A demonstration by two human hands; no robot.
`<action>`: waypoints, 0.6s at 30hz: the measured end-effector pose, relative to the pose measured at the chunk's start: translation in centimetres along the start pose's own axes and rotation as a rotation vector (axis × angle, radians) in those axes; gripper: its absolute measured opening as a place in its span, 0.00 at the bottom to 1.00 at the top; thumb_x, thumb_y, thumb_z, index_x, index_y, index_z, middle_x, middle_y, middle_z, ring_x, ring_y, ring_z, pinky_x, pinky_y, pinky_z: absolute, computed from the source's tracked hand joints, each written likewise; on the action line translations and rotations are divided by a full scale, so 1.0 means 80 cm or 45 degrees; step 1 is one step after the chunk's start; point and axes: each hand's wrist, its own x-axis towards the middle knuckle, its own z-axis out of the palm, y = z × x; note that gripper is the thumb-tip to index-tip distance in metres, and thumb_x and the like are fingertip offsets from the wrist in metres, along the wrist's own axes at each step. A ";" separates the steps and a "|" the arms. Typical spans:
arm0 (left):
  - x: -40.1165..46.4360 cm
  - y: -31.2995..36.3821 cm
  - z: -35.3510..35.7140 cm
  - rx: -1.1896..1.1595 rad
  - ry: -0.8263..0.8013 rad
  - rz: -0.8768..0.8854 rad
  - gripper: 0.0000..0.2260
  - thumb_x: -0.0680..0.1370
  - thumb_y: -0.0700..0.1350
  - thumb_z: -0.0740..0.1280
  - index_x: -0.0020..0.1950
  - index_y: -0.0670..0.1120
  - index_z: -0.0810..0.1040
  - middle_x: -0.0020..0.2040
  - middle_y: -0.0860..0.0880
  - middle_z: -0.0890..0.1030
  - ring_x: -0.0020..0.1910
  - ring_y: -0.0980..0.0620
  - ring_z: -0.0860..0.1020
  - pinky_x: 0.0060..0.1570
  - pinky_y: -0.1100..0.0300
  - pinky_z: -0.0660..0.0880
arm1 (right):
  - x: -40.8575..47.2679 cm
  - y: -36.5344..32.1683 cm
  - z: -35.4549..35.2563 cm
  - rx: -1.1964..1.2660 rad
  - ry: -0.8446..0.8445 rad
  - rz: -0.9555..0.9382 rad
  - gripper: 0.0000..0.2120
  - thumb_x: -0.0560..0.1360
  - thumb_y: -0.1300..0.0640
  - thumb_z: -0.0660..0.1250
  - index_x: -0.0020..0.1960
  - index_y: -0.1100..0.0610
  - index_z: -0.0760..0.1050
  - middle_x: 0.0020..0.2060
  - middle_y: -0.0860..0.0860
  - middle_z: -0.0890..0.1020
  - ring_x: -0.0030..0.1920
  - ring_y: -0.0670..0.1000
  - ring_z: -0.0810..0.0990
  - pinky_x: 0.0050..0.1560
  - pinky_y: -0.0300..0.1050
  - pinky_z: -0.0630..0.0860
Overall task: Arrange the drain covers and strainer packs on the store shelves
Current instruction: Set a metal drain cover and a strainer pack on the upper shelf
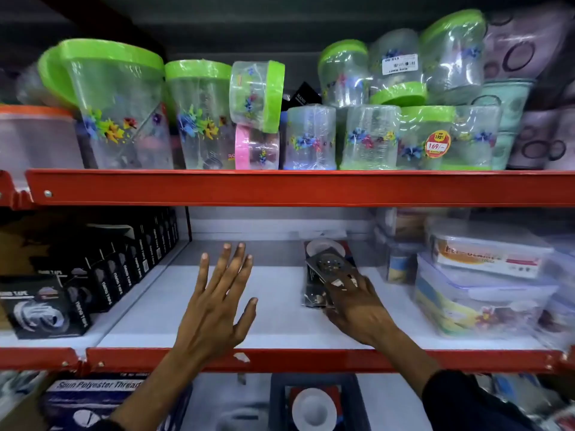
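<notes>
Looks like a shop: red metal shelving (280, 186) packed with shrink-wrapped green-lidded plastic jars (199, 113), yellow round price sticker (438, 145) at 2 o'clock.

One head-worn wide-angle camera looks forward and slightly down, straight into the shelves from close range. The middle shelf (280, 318) fills the centre of the view, the jar shelf (280, 188) runs above it, and a lower level shows at the bottom edge. Both forearms enter from below. Straight edges bow toward the borders.
</notes>
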 end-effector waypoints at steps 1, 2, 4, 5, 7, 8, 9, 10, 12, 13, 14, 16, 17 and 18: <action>-0.003 -0.001 0.006 0.006 -0.043 -0.017 0.32 0.79 0.54 0.59 0.79 0.42 0.56 0.81 0.43 0.55 0.81 0.44 0.49 0.77 0.36 0.52 | -0.001 0.004 0.009 0.079 -0.139 0.136 0.29 0.77 0.41 0.58 0.76 0.44 0.59 0.79 0.54 0.56 0.78 0.65 0.53 0.76 0.66 0.55; -0.004 -0.004 0.010 0.006 -0.076 -0.030 0.33 0.79 0.55 0.58 0.80 0.42 0.54 0.82 0.43 0.54 0.82 0.44 0.48 0.77 0.37 0.51 | -0.001 0.005 0.011 0.141 -0.225 0.249 0.30 0.77 0.40 0.59 0.76 0.42 0.56 0.80 0.55 0.52 0.78 0.67 0.50 0.74 0.68 0.52; -0.014 -0.015 0.029 0.017 -0.141 -0.033 0.33 0.80 0.55 0.58 0.80 0.42 0.52 0.82 0.43 0.52 0.82 0.44 0.48 0.77 0.38 0.50 | 0.000 0.010 0.024 0.217 -0.302 0.350 0.30 0.76 0.41 0.61 0.75 0.38 0.56 0.80 0.56 0.51 0.76 0.68 0.53 0.72 0.70 0.56; -0.017 -0.019 0.034 0.006 -0.155 -0.037 0.33 0.80 0.55 0.57 0.80 0.42 0.52 0.82 0.43 0.52 0.82 0.45 0.48 0.77 0.38 0.50 | 0.001 0.011 0.026 0.250 -0.285 0.363 0.29 0.76 0.42 0.61 0.74 0.37 0.58 0.79 0.56 0.53 0.73 0.67 0.58 0.69 0.68 0.62; -0.020 -0.030 0.042 -0.007 -0.179 -0.053 0.32 0.80 0.55 0.57 0.80 0.43 0.52 0.82 0.44 0.52 0.82 0.45 0.48 0.77 0.39 0.49 | 0.004 0.014 0.029 0.315 -0.247 0.382 0.27 0.75 0.44 0.63 0.72 0.36 0.61 0.77 0.53 0.55 0.68 0.63 0.63 0.63 0.62 0.70; -0.022 -0.036 0.043 -0.018 -0.192 -0.067 0.32 0.80 0.56 0.56 0.80 0.43 0.52 0.82 0.44 0.52 0.82 0.45 0.48 0.77 0.39 0.50 | 0.006 0.015 0.028 0.345 -0.240 0.398 0.27 0.74 0.44 0.64 0.71 0.35 0.62 0.77 0.52 0.55 0.66 0.62 0.64 0.61 0.60 0.71; -0.025 -0.041 0.045 -0.024 -0.199 -0.078 0.32 0.80 0.56 0.56 0.80 0.43 0.52 0.82 0.44 0.52 0.82 0.46 0.48 0.78 0.39 0.50 | 0.006 0.017 0.027 0.375 -0.229 0.432 0.27 0.72 0.45 0.65 0.70 0.34 0.63 0.77 0.51 0.55 0.66 0.62 0.65 0.61 0.60 0.72; -0.027 -0.046 0.046 -0.036 -0.216 -0.090 0.32 0.80 0.56 0.56 0.80 0.43 0.51 0.82 0.45 0.52 0.82 0.46 0.47 0.78 0.39 0.50 | 0.005 0.018 0.024 0.397 -0.208 0.469 0.28 0.71 0.45 0.66 0.70 0.35 0.63 0.77 0.51 0.56 0.66 0.62 0.65 0.61 0.60 0.72; -0.031 -0.057 0.048 -0.065 -0.227 -0.112 0.32 0.81 0.57 0.55 0.80 0.44 0.52 0.82 0.45 0.51 0.82 0.46 0.47 0.78 0.40 0.50 | 0.007 0.011 0.014 0.404 -0.101 0.500 0.31 0.70 0.44 0.68 0.71 0.37 0.63 0.76 0.52 0.58 0.65 0.61 0.67 0.62 0.58 0.72; -0.034 -0.064 0.049 -0.081 -0.234 -0.131 0.32 0.81 0.57 0.54 0.80 0.44 0.52 0.82 0.45 0.51 0.82 0.47 0.47 0.78 0.40 0.49 | 0.012 0.004 0.008 0.396 -0.022 0.468 0.32 0.70 0.43 0.68 0.72 0.38 0.62 0.76 0.52 0.59 0.65 0.61 0.67 0.63 0.56 0.72; -0.036 -0.071 0.050 -0.094 -0.244 -0.143 0.32 0.81 0.57 0.54 0.80 0.44 0.52 0.82 0.45 0.51 0.82 0.47 0.46 0.78 0.41 0.49 | 0.017 -0.002 0.003 0.402 0.080 0.411 0.33 0.70 0.43 0.69 0.72 0.39 0.62 0.75 0.52 0.60 0.65 0.60 0.68 0.63 0.54 0.73; -0.042 -0.087 0.054 -0.089 -0.279 -0.160 0.32 0.81 0.58 0.53 0.80 0.45 0.51 0.82 0.46 0.51 0.82 0.49 0.45 0.78 0.42 0.48 | 0.036 -0.021 -0.001 0.492 0.269 0.226 0.35 0.67 0.43 0.73 0.71 0.41 0.65 0.74 0.51 0.62 0.70 0.58 0.67 0.68 0.52 0.73; -0.046 -0.094 0.056 -0.084 -0.302 -0.162 0.31 0.81 0.58 0.53 0.80 0.45 0.51 0.82 0.47 0.51 0.82 0.50 0.44 0.78 0.43 0.47 | 0.047 -0.032 -0.001 0.541 0.295 0.126 0.35 0.66 0.42 0.73 0.71 0.41 0.66 0.76 0.50 0.60 0.73 0.56 0.64 0.71 0.51 0.70; -0.050 -0.102 0.058 -0.083 -0.321 -0.169 0.31 0.81 0.58 0.52 0.81 0.45 0.51 0.82 0.47 0.50 0.82 0.51 0.43 0.79 0.44 0.46 | 0.059 -0.046 0.001 0.604 0.275 0.028 0.36 0.66 0.41 0.73 0.71 0.42 0.67 0.77 0.49 0.55 0.75 0.52 0.59 0.74 0.49 0.65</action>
